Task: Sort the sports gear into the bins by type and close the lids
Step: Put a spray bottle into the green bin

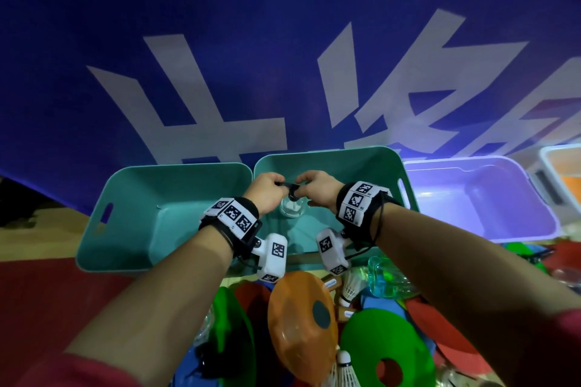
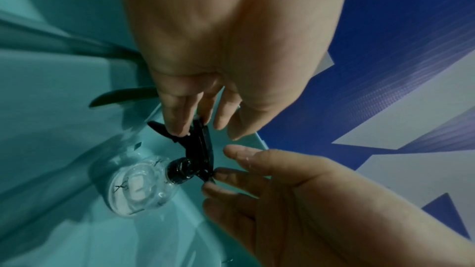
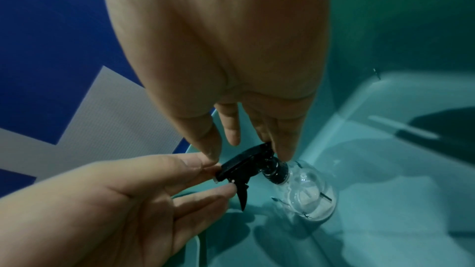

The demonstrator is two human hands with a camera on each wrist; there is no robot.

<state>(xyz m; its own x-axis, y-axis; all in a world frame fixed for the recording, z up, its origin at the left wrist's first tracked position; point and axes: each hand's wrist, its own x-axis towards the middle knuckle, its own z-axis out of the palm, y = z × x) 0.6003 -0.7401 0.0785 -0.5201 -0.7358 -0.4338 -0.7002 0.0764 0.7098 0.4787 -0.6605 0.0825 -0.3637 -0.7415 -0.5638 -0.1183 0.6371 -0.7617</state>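
Both your hands are on one item: a clear spray bottle with a black trigger head, hanging upright inside the second teal bin, over its floor. I can't tell whether the base touches the floor yet.

Grip state: left hand pinches the nozzle end of the head, fingertips just above the trigger lever. Right hand pinches the back end, beside the black collar. Neither hand is on the clear body, so the whole bottle hangs from the head.

To do it well:
- Lower straight down until the base sits flat, then let go. Dropping it from here would likely tip it.
- Keep your left fingers off the trigger lever; a squeeze could spray into the bin.
- Release one hand first and steady with the other, then pull both straight up so nothing snags the head.
- The bottle looks light and nearly empty, so it should tip easily. If it won't stand, lay it on its side against the wall.

The left teal bin and purple bin both stand open beside this one; no lids in view. The pile near you has an orange paddle, green cone and shuttlecocks left to sort, so my guess is you're early in the job.
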